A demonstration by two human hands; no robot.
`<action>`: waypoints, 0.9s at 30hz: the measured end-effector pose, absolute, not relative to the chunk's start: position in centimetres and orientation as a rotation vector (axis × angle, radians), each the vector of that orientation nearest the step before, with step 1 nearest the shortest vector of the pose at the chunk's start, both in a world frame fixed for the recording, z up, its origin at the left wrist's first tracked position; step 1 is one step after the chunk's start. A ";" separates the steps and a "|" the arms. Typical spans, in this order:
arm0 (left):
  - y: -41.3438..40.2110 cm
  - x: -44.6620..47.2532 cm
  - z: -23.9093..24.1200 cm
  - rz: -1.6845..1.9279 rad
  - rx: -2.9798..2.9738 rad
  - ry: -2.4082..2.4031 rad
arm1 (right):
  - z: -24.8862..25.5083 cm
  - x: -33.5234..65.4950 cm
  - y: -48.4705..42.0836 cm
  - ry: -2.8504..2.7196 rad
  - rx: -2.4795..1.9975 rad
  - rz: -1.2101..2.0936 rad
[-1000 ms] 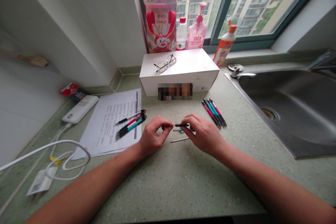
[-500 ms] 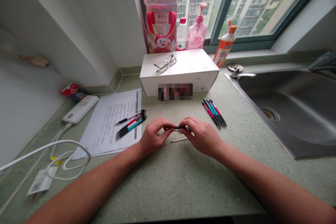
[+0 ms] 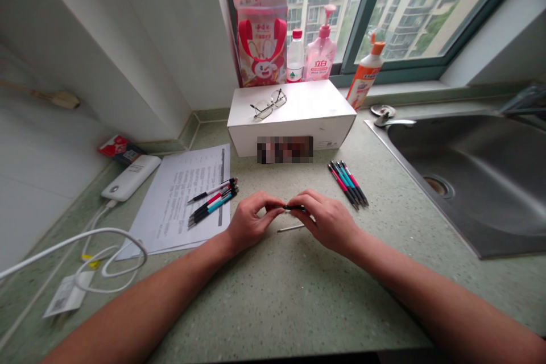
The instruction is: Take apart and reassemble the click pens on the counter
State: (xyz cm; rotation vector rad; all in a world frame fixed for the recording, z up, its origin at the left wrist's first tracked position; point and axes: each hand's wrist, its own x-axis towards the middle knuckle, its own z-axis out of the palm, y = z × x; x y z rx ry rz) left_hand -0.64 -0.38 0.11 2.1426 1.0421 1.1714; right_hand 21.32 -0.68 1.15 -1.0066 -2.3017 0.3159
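My left hand (image 3: 251, 222) and my right hand (image 3: 328, 220) meet over the green speckled counter (image 3: 273, 296). Both pinch a short black pen part (image 3: 293, 207) between their fingertips, one at each end. Just below it a thin pen refill (image 3: 290, 228) lies on the counter. Several red, blue and black pens (image 3: 213, 200) lie on a printed sheet (image 3: 183, 199) to the left. Another bunch of pens (image 3: 347, 182) lies to the right.
A white box (image 3: 294, 114) with glasses (image 3: 268, 103) on it stands behind my hands. Behind it are a red bag (image 3: 261, 34), bottles and a pump bottle (image 3: 321, 51). A steel sink (image 3: 478, 170) is at right. A power bank (image 3: 130, 177) and white cable (image 3: 85, 250) lie left.
My left hand has closed in on the black pen part, which my right hand held alone a second ago. The blue piece beneath is now hidden.
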 end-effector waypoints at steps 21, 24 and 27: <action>-0.3 -0.6 0.1 1.262 2.167 0.927 | 0.9 21.3 -0.7 -2.291 -1.095 0.392; -0.4 -0.7 0.1 1.275 2.184 0.934 | 0.9 21.3 -0.7 -2.306 -1.086 0.375; -0.3 -0.7 0.0 1.283 2.166 0.965 | 0.9 21.3 -0.8 -2.305 -1.107 0.380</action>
